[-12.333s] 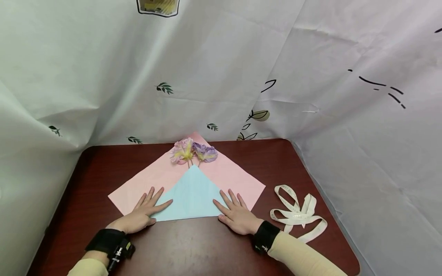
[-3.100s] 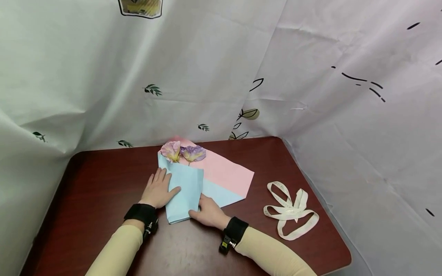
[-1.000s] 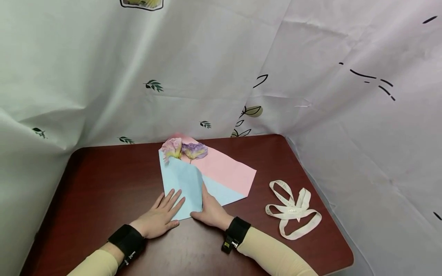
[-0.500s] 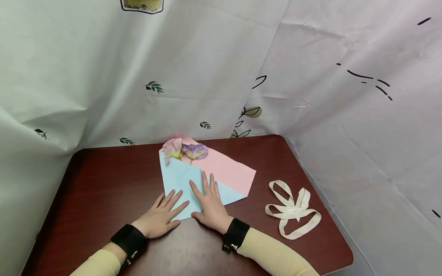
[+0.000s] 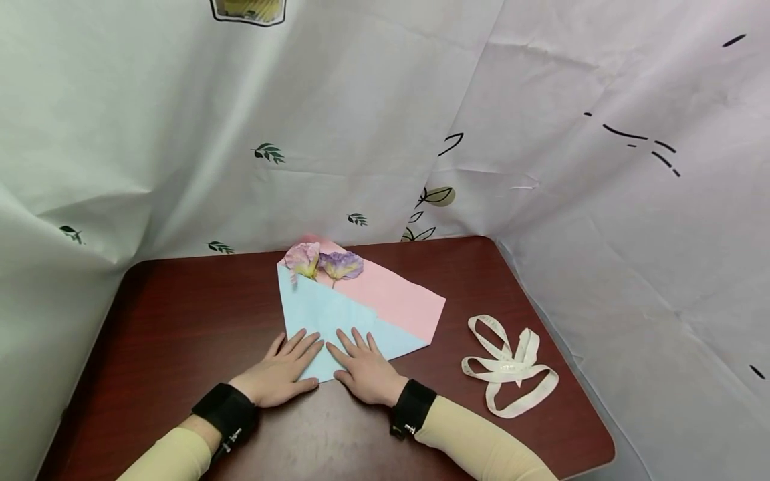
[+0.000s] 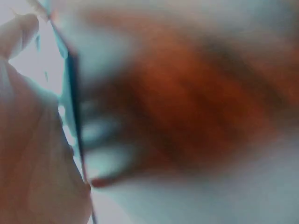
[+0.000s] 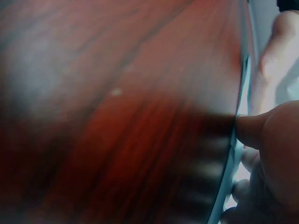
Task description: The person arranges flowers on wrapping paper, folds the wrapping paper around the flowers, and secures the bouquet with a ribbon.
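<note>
Both my hands rest with spread fingers on a sheet of wrapping paper [image 5: 327, 304], pink on one face and light blue on the other. Its left side is folded over to the right, blue face up, covering most of the flower stems. My left hand [image 5: 278, 375] presses the lower left of the fold, and my right hand [image 5: 368, 371] lies just beside it on the lower right. Above the fold show a pink artificial flower [image 5: 303, 258] and a purple one [image 5: 341, 265]. The right wrist view has my right hand [image 7: 280, 149] at the paper's thin edge, low over the tabletop.
The dark red-brown wooden table [image 5: 198, 321] has rounded corners. A loosely looped white ribbon with faint print [image 5: 510, 366] lies to the right. White printed cloth [image 5: 361, 120] hangs behind and along the sides.
The paper's left side has come over the stems since the earliest frame. In the last second my right hand let go of the flap's edge and spread on it; the flap now lies flatter.
</note>
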{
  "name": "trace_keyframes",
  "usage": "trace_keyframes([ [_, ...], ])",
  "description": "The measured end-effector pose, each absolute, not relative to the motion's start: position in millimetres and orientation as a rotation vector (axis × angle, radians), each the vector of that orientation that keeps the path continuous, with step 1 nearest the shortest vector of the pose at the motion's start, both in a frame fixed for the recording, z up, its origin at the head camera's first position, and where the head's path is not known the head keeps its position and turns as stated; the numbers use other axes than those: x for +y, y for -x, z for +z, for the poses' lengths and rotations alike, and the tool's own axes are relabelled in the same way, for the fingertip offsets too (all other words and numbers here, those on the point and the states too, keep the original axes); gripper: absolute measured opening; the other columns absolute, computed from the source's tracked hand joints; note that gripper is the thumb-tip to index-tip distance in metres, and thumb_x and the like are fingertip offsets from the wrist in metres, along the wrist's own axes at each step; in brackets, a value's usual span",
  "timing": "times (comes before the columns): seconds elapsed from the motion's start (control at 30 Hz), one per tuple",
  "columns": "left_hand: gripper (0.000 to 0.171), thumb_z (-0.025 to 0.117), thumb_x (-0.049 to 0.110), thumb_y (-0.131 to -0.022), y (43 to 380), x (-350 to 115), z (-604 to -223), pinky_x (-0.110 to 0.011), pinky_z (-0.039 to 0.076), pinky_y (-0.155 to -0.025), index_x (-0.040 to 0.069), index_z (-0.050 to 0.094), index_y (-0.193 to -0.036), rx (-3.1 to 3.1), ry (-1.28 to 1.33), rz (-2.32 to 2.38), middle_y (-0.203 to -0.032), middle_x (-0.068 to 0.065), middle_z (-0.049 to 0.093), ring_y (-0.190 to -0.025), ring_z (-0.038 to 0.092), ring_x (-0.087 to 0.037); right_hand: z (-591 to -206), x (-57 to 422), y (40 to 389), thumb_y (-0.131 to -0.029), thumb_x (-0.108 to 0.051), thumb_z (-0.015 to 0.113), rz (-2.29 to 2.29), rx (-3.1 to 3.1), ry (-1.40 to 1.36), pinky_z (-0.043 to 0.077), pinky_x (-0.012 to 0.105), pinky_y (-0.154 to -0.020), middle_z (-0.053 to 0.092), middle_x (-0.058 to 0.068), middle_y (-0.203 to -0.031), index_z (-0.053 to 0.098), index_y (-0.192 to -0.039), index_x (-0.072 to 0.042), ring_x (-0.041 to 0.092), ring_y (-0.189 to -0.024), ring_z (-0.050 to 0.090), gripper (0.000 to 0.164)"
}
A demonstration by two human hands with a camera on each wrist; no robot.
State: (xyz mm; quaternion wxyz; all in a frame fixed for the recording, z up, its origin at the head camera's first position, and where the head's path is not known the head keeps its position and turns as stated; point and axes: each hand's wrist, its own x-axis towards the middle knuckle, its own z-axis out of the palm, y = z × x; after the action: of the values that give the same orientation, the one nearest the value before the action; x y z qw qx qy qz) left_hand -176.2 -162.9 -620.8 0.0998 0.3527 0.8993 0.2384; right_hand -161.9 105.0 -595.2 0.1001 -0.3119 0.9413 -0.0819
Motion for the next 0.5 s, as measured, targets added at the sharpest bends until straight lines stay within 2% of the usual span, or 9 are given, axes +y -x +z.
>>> trace_keyframes([
  [0.07, 0.071, 0.058, 0.049, -0.115, 183, -157, -618, -0.079, 0.013, -0.124, 0.003, 0.044, -0.167, 2.724, -1.067, 0.713, -0.174, -0.024, 0.039, -0.163, 0.027, -0.05, -596, 106, 162, -0.121, -0.039, 0.048, -0.249, 2.772, 0.916, 0.021, 0.06, -0.134, 0.023, 0.008, -0.184, 0.035, -0.177, -0.024, 0.036, -0.17, 0.019, 0.059],
  [0.13, 0.067, 0.061, 0.042, -0.114, 190, -150, -614, -0.08, 0.017, -0.123, 0.002, 0.046, -0.165, 2.775, -1.11, 0.7, -0.172, -0.025, 0.041, -0.161, 0.031, -0.05, -596, 107, 163, -0.121, -0.039, 0.048, -0.264, 2.763, 0.907, 0.021, 0.06, -0.134, 0.023, 0.007, -0.184, 0.035, -0.176, -0.024, 0.036, -0.17, 0.018, 0.059],
  [0.33, 0.071, 0.064, 0.028, -0.113, 211, -135, -615, -0.073, 0.015, -0.129, 0.003, 0.035, -0.172, 2.763, -1.207, 0.672, -0.181, -0.019, 0.03, -0.169, 0.021, -0.041, -595, 108, 163, -0.12, -0.039, 0.049, -0.329, 2.734, 0.89, 0.018, 0.06, -0.135, 0.018, 0.006, -0.185, 0.032, -0.177, -0.024, 0.035, -0.171, 0.015, 0.061],
  [0.5, 0.071, 0.061, 0.026, -0.115, 218, -134, -625, -0.071, 0.01, -0.13, 0.007, 0.031, -0.175, 2.688, -1.148, 0.655, -0.184, -0.015, 0.023, -0.17, 0.015, -0.038, -595, 111, 165, -0.119, -0.039, 0.052, -0.42, 2.712, 0.906, 0.018, 0.063, -0.134, 0.018, 0.009, -0.185, 0.034, -0.177, -0.022, 0.038, -0.171, 0.014, 0.063],
])
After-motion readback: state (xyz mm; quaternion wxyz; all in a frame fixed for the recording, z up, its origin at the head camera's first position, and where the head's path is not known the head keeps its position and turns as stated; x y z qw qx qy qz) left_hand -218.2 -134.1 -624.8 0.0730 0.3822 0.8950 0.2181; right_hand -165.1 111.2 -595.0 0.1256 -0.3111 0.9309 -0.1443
